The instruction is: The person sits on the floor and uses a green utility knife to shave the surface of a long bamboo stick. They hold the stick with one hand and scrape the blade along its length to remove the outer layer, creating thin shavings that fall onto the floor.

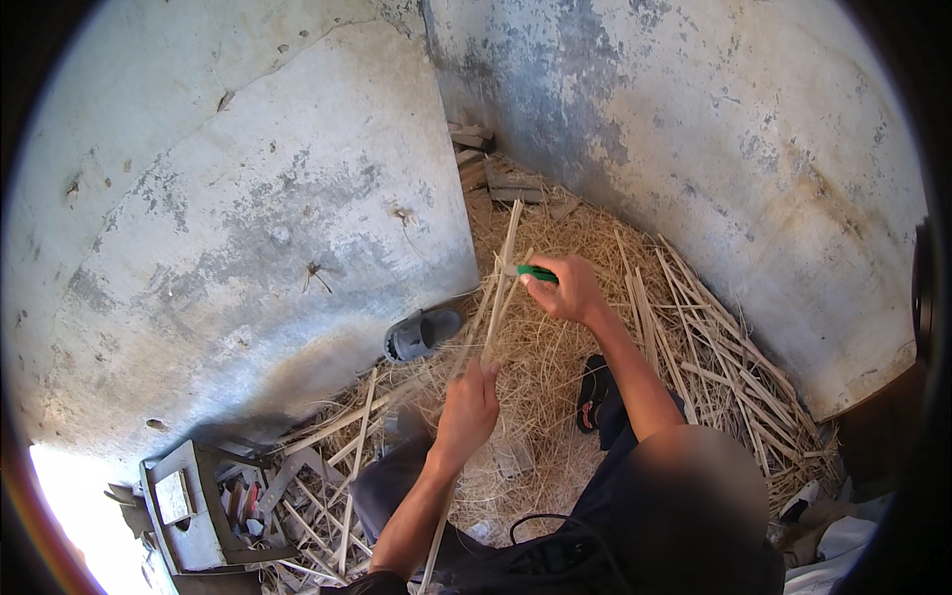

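My left hand [468, 412] is closed around a long pale strip that looks like split bamboo [508, 248]. The strip runs up and away from me, and its lower part passes down beside my left forearm. Farther up, my right hand [563, 288] grips a green-handled knife [536, 273]. Its blade lies against or right beside the strip; I cannot tell whether it cuts in. Thin curled shavings [555, 377] cover the floor beneath both hands.
Several pale strips [729, 347] lie piled along the right wall. A grey clog [421, 335] rests by the left wall's edge. At lower left stands a worn box [213, 511] with scraps in it. Wood pieces [511, 183] sit in the far corner. My sandalled foot [592, 395] is at right.
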A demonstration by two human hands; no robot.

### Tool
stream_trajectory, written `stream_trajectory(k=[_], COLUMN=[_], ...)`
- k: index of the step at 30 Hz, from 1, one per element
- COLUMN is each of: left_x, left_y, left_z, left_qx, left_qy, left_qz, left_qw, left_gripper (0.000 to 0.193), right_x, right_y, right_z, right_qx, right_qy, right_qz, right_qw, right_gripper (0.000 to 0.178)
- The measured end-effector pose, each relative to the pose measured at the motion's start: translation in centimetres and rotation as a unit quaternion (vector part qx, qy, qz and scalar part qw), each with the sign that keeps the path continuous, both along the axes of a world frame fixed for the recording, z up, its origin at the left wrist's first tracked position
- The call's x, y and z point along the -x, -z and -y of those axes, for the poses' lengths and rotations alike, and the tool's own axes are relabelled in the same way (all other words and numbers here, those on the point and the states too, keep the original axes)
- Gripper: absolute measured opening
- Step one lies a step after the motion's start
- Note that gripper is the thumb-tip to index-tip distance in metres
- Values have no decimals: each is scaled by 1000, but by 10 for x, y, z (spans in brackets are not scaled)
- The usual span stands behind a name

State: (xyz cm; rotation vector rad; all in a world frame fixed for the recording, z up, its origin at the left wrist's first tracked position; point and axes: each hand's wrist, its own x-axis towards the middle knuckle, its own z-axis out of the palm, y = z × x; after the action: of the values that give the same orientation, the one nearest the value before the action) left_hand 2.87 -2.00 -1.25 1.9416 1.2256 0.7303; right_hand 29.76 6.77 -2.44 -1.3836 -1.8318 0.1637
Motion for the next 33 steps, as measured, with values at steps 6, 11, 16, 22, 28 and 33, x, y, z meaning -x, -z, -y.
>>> stream_trajectory(k=[6,11,16,22,28,33], left_x=[-4,-11,-9,10,11,11], left_y=[5,21,23,-15,-9,-8], left_z=[12,39,10,-8,-22,-25], left_qx=[-22,-7,4,236,170,193], left_qy=[37,170,137,64,174,166], left_qz=[21,-106,-44,130,164,134], left_qw=[999,980,990,961,956,958], left_gripper=[26,31,36,44,43,41], right_x=[-34,-96,-104,-53,-6,9], right_y=[-2,-7,1,-19,-34,-37], right_z=[-14,-19,-13,0,17,20], right_qx=[28,90,52,134,138,162], right_qy=[94,278,260,132,-31,-65], right_qz=[-70,-83,-153,-252,-322,-386], right_qw=[993,953,952,949,936,906], right_gripper=[50,56,58,57,44,38])
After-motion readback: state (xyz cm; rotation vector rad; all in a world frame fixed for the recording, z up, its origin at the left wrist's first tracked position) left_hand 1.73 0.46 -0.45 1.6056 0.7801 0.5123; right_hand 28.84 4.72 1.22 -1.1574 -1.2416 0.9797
